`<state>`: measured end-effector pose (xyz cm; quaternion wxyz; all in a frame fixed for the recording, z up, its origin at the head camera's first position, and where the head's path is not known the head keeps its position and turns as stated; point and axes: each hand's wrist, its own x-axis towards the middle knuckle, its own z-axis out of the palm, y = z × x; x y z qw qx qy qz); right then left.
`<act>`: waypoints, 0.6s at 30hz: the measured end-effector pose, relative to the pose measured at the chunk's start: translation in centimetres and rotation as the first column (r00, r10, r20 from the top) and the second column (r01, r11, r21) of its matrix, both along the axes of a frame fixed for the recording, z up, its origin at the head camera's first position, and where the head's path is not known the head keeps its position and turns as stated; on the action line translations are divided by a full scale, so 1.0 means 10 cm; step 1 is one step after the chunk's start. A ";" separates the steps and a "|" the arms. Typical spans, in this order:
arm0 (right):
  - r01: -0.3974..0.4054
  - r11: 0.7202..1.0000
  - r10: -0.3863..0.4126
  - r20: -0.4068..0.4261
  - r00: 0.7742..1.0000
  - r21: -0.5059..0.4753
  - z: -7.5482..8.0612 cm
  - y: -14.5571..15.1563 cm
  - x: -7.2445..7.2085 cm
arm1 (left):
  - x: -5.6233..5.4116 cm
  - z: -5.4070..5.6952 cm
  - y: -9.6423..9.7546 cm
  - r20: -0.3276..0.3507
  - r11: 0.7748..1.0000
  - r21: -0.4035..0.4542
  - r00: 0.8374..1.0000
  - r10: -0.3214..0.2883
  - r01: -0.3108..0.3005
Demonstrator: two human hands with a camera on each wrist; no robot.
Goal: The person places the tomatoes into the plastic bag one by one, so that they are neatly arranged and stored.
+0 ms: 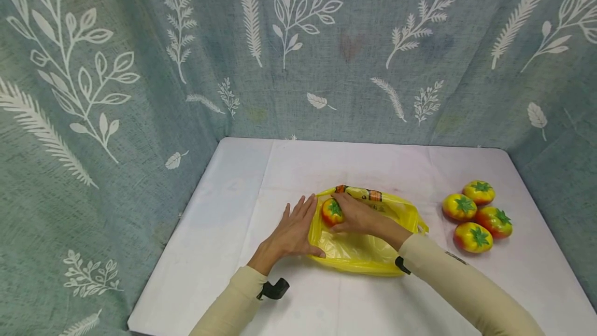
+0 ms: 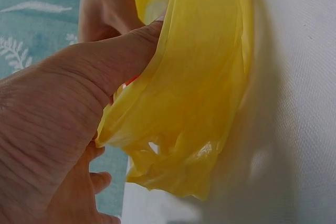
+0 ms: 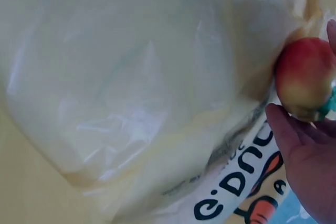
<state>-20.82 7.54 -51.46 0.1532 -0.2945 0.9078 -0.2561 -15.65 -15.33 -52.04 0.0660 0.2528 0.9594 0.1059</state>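
Observation:
A yellow plastic bag (image 1: 373, 261) lies spread with its mouth facing up. Inside its left end sits a red-and-yellow tomato (image 1: 331, 212) with a green leafy top. My right hand (image 1: 356, 215) reaches into the bag and holds this tomato between thumb and fingers; the right wrist view shows fingertips against the tomato (image 3: 302, 80). Along the bag's left rim my left hand (image 1: 294, 229) rests with fingers spread and straight. In the left wrist view the left thumb lies against the edge of the bag (image 2: 194, 93), which hides part of the work.
Several more tomatoes (image 1: 473, 237) of the same look sit grouped on the right of the white table (image 1: 224, 253). A blue-green curtain (image 1: 326, 87) with white leaf prints hangs behind the table and on both sides.

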 end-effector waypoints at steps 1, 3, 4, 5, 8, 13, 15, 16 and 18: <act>0.001 1.000 -0.001 -0.001 1.000 -0.001 0.02 0.01 0.01 | 0.00 0.00 0.00 0.000 1.000 0.002 1.000 0.000 0.000; 0.001 1.000 -0.001 -0.005 1.000 0.007 0.07 0.04 0.02 | 0.00 0.01 0.00 0.004 1.000 0.005 1.000 0.001 -0.001; -0.002 1.000 0.002 -0.010 1.000 0.012 0.08 0.06 0.03 | 0.00 0.01 0.00 0.006 1.000 0.004 1.000 0.001 -0.001; -0.005 1.000 0.005 -0.011 1.000 0.012 0.10 0.08 0.04 | 0.00 0.01 0.00 0.008 1.000 0.001 1.000 0.000 0.000; -0.013 1.000 0.013 -0.007 1.000 0.022 0.17 0.14 0.06 | 0.00 0.02 0.00 0.014 1.000 0.002 1.000 0.003 -0.003; -0.026 1.000 0.026 0.010 1.000 -0.003 0.32 0.25 0.10 | 0.00 0.02 0.01 0.014 1.000 0.012 1.000 0.003 -0.003; -0.030 0.999 0.031 0.003 1.000 -0.011 0.37 0.29 0.11 | 0.00 0.02 0.01 0.013 1.000 0.009 1.000 0.002 -0.002; -0.032 0.999 0.032 0.000 0.999 -0.012 0.39 0.30 0.12 | 0.00 0.02 0.01 0.014 1.000 0.009 1.000 0.002 -0.002; -0.030 0.999 0.030 -0.005 1.000 -0.013 0.44 0.33 0.14 | 0.00 0.01 0.02 0.017 1.000 0.010 1.000 0.003 -0.003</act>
